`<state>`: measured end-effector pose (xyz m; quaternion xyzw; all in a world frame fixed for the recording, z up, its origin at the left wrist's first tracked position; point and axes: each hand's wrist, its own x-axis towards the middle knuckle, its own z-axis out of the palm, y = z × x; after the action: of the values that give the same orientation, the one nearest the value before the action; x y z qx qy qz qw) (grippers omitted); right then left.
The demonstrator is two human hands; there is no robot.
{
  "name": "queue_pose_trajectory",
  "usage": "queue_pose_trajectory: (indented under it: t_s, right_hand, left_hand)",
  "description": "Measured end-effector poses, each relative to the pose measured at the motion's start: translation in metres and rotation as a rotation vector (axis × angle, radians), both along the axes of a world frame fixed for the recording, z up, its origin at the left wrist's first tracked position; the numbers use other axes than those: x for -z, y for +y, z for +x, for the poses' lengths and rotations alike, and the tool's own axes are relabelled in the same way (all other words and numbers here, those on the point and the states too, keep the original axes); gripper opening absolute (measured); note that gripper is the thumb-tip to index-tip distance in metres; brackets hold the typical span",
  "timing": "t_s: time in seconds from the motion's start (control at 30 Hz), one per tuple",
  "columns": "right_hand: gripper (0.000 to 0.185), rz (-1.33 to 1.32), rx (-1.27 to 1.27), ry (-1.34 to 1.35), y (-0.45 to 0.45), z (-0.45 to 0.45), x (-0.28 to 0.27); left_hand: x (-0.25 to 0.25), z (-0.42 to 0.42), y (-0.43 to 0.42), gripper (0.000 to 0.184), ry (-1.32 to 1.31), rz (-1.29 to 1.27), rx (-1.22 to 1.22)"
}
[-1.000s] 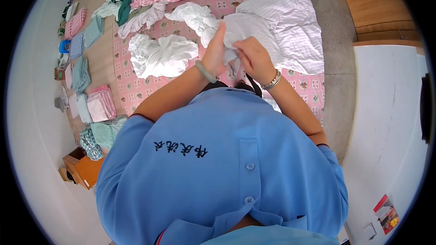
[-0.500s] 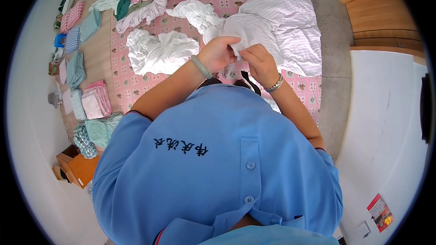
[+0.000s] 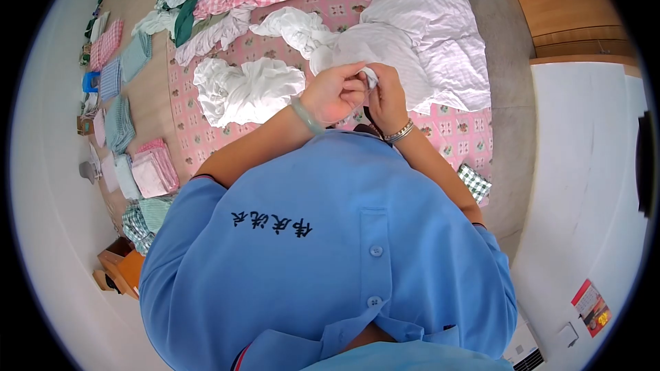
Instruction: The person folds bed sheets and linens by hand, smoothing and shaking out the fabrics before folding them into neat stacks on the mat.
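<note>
Left hand (image 3: 334, 95): fingers curled, tips pinching white cloth (image 3: 372, 78). Right hand (image 3: 389, 99): thumb and fingers closed on the same cloth. Position: above the near part of the pink patterned mat (image 3: 459, 139). White sheet (image 3: 447, 41): rumpled, on the mat's right side. Bunched white fabric (image 3: 249, 91): on the mat's left side. Handling note: a light fingertip grip, hands close, likely suits so thin a fold; bunching could hide its edge.

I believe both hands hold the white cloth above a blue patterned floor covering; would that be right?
Not blue: the head view shows a pink patterned floor covering. The left hand and right hand do hold the white cloth above it.
</note>
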<state>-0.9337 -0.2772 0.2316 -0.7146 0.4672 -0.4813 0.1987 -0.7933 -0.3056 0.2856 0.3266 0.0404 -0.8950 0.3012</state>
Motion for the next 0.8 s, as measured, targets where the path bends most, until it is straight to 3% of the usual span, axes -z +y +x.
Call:
queue_pose_trajectory:
  t_s: [0.03,0.1,0.17,0.23,0.27,0.33,0.4,0.47,0.53,0.67,0.8]
  right_hand:
    - [0.031,0.001,0.009,-0.002,0.000,-0.001,0.003]
    - [0.025,0.391,-0.013,-0.336,-0.002,-0.005,0.007]
    - [0.023,0.401,-0.011,-0.390,-0.008,-0.012,0.009]
    - [0.021,0.462,-0.018,-0.440,-0.008,-0.013,0.001]
    - [0.021,0.463,-0.013,-0.439,-0.007,-0.013,-0.006]
    - [0.013,0.389,-0.115,-0.258,-0.007,-0.011,-0.018]
    - [0.015,0.375,-0.098,-0.296,-0.008,-0.006,-0.033]
    - [0.016,0.357,-0.076,-0.329,-0.011,0.000,-0.042]
    - [0.016,0.349,-0.007,-0.464,-0.014,0.002,-0.047]
    - [0.014,0.277,0.056,-0.289,-0.017,0.001,-0.040]
    - [0.009,0.234,0.069,-0.254,-0.019,0.005,-0.032]
  left_hand:
    - [0.001,0.002,-0.001,0.011,0.050,0.009,0.041]
    - [-0.002,0.010,0.002,0.010,-0.015,-0.093,0.095]
    - [-0.001,0.022,-0.001,0.011,-0.074,-0.194,0.147]
    - [0.006,0.036,-0.008,0.014,-0.733,-0.897,0.282]
    - [0.009,0.036,-0.008,0.014,-0.729,-0.897,0.285]
    - [0.017,0.031,-0.006,0.015,-0.894,-1.272,0.203]
    - [0.024,0.019,-0.003,0.017,-0.896,-1.479,0.111]
    - [0.034,0.017,-0.001,0.019,-0.828,-1.565,0.050]
    - [0.044,0.019,0.000,0.017,-0.652,-1.277,0.263]
    - [0.050,0.010,0.001,0.016,-0.451,-1.090,0.113]
    - [0.036,-0.001,0.011,0.015,-0.526,-1.112,0.015]
